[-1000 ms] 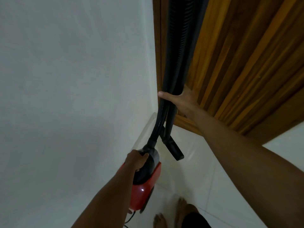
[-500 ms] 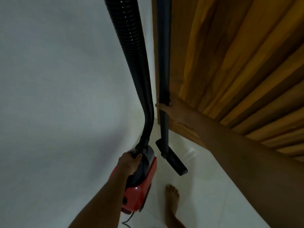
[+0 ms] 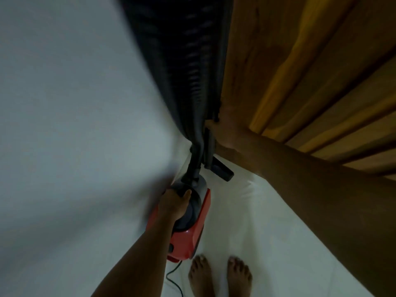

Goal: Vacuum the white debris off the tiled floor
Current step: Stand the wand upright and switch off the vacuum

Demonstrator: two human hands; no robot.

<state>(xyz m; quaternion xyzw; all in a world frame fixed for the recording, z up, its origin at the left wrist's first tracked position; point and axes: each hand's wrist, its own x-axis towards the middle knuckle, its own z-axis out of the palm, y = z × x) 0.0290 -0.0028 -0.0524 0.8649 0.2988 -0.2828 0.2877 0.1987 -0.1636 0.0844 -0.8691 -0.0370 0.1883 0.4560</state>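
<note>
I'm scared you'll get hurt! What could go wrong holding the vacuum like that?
The cord trails beside the bare feet and could trip you. Only the left hand grips the red vacuum near those toes; a slip might drop it there. The nozzle hangs near the wooden door and could bump it.

"Was any writing legible on the red vacuum [image 3: 190,234]?"

"None. Its casing showed no readable label or brand."

"And the black hose [image 3: 182,61], the wand [image 3: 210,144] or the wooden panel [image 3: 278,61]?"

"Blurred and dim. No letters or numbers could be read."
</note>
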